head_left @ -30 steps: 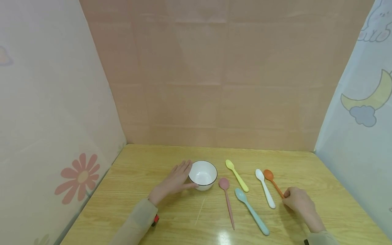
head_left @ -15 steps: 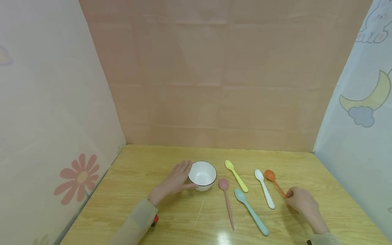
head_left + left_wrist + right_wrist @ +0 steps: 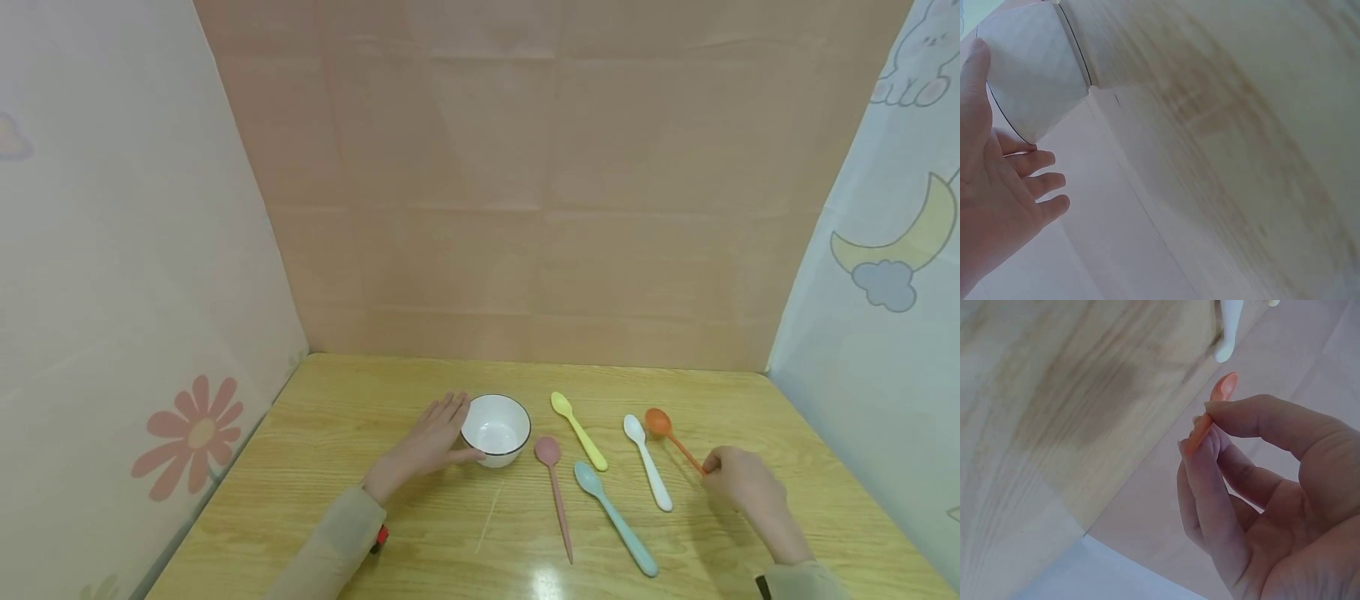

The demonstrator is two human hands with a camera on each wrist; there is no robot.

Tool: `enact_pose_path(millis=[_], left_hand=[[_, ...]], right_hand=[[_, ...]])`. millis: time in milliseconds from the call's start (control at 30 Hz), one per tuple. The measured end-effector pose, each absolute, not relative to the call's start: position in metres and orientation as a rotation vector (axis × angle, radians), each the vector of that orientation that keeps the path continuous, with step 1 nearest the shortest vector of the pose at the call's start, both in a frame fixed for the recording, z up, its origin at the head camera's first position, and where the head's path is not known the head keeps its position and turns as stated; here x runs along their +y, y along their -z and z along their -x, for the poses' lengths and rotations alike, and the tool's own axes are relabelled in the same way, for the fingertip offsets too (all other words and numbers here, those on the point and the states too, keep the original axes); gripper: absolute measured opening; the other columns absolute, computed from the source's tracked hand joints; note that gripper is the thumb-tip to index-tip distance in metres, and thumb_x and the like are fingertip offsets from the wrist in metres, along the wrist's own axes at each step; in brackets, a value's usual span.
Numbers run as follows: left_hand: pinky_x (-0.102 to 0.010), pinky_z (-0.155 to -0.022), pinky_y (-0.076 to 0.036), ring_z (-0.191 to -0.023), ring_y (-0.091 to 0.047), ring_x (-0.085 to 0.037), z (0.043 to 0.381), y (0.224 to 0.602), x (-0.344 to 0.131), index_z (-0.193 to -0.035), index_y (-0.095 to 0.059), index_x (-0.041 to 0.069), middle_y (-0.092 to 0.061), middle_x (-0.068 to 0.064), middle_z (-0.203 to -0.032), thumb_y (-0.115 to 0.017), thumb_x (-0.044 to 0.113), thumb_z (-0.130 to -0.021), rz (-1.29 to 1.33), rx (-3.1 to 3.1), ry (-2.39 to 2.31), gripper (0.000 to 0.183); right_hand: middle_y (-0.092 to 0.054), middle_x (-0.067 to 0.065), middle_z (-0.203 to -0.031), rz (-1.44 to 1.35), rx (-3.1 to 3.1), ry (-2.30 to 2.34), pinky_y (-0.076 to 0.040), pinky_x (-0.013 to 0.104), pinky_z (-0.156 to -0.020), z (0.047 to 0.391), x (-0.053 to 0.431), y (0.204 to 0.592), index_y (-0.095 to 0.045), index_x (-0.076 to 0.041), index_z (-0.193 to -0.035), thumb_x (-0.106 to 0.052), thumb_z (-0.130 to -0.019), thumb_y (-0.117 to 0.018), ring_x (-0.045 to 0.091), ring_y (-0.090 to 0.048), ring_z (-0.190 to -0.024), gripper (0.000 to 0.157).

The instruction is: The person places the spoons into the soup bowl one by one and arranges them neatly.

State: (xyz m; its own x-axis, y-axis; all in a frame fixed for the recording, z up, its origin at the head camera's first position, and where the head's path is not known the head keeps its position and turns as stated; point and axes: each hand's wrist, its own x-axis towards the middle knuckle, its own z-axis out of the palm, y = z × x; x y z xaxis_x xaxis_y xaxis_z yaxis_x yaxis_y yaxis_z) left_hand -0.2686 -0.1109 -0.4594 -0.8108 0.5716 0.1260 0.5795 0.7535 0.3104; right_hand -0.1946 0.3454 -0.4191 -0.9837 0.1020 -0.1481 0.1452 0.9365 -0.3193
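An orange spoon (image 3: 681,447) slants up from my right hand (image 3: 748,483), which pinches the end of its handle between thumb and fingers. In the right wrist view the spoon (image 3: 1201,433) sticks out past the fingertips, apart from the table. At the middle of the table stands a white bowl (image 3: 497,427) with a dark rim. My left hand (image 3: 423,442) rests against the bowl's left side, fingers extended and thumb along the front. The left wrist view has the thumb lying on the bowl (image 3: 1038,69) and the other fingers near its rim.
Right of the bowl lie a yellow spoon (image 3: 581,432), a pink spoon (image 3: 558,498), a light blue spoon (image 3: 617,518) and a white spoon (image 3: 648,463). Patterned sheets stand at both sides of the wooden table (image 3: 330,400), with a plain pinkish-brown backdrop (image 3: 450,250) behind.
My right hand has risen and moved slightly right and away from me, lifting the orange spoon off the table. The left hand and bowl have stayed put.
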Motion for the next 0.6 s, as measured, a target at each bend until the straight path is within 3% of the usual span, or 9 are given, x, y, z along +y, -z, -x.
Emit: enact_pose_path(millis=[600], left_hand=[[-0.058, -0.12, -0.027, -0.151, -0.025, -0.042, 0.269, 0.461, -0.11, -0.154, -0.026, -0.006, -0.027, -0.022, -0.162, -0.061, 0.059, -0.091, 0.948, -2.925, 0.497, 0.096]], right_hand=[[-0.07, 0.012, -0.084, -0.079, 3.025, 0.466, -0.045, 0.035, -0.054, 0.203, 0.336, 0.4, -0.069, -0.001, -0.094, -0.007, -0.083, -0.063, 0.019, -0.056, -0.067, 0.015]])
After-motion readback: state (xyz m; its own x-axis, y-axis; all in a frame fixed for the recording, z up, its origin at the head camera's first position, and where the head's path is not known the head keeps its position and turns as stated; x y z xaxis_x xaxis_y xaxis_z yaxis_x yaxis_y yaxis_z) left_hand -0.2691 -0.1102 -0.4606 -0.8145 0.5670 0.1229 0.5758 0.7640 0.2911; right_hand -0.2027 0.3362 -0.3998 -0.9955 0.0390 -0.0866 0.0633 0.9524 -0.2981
